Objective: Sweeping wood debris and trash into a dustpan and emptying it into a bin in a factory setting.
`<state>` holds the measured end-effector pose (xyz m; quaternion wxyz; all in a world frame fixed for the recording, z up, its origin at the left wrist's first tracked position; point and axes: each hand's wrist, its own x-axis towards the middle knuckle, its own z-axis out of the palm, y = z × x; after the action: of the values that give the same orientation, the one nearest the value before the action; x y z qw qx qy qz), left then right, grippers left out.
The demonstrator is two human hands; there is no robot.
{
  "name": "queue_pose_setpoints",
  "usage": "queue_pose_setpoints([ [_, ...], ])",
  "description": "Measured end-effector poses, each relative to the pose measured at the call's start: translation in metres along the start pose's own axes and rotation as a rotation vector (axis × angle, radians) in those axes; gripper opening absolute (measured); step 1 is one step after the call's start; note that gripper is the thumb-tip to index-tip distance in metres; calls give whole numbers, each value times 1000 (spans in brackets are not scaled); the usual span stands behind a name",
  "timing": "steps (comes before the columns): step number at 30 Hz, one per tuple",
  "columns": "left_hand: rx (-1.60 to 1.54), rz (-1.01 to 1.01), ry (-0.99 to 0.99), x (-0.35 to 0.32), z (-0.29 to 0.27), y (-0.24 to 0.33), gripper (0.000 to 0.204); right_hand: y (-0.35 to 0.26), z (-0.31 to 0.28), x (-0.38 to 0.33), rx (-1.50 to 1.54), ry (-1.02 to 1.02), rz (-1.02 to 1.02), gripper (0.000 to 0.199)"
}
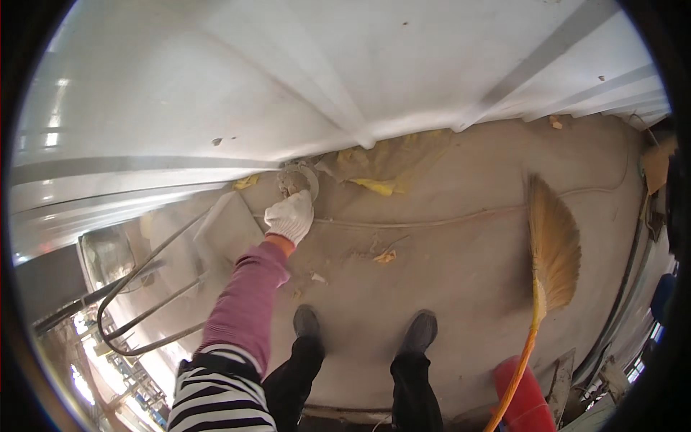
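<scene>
My left hand [291,218], in a white knit glove, reaches forward to the foot of the metal wall. Its fingers are closed at a dusty grey ring-shaped thing [308,180], whose exact kind I cannot make out. A broom [554,245] with a fan of tan bristles is on the right, bristles pointing away from me. Its orange-yellow handle [527,353] runs out of the picture at the lower edge. My right hand is out of view, so whether it holds that handle is hidden.
A white corrugated wall [403,65] rises ahead. Along its foot lies dusty sheeting with yellow scraps [378,186]. A cable [417,222] crosses the floor. Bent metal bars [119,338] stand at left, a red cylinder [525,399] at lower right. Paper scraps [386,256] lie before my feet.
</scene>
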<state>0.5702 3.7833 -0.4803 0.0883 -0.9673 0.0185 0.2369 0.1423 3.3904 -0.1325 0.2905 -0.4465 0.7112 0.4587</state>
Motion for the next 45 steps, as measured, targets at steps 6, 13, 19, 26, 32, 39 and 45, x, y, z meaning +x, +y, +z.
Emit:
queue_pose_setpoints([
  [6, 35, -234, -197, -75, -27, -72, 21, -3, -4, -15, 36, -213, 30, 35],
  [13, -70, -123, -194, -48, 36, -28, 28, 28, 2, 3, 62, 78, 9, 26],
  [19, -23, -269, -198, -84, 35, -75, 28, 42, -7, 13, -63, 124, 100, 24],
  [26, -166, -446, -270, -111, -37, -84, 43, -12, 20, -22, 401, 11, -50, 9],
  [32, -361, -121, -1, -211, -150, -64, 50, -24, 22, -54, 460, 50, -220, 12],
  [39, -31, -526, 550, -371, -181, -271, 83, -13, -36, -83, 153, 6, -552, 43],
  [45, -1340, -567, 132, -356, -167, -311, 38, 31, -23, -256, 21, 117, -565, 71],
])
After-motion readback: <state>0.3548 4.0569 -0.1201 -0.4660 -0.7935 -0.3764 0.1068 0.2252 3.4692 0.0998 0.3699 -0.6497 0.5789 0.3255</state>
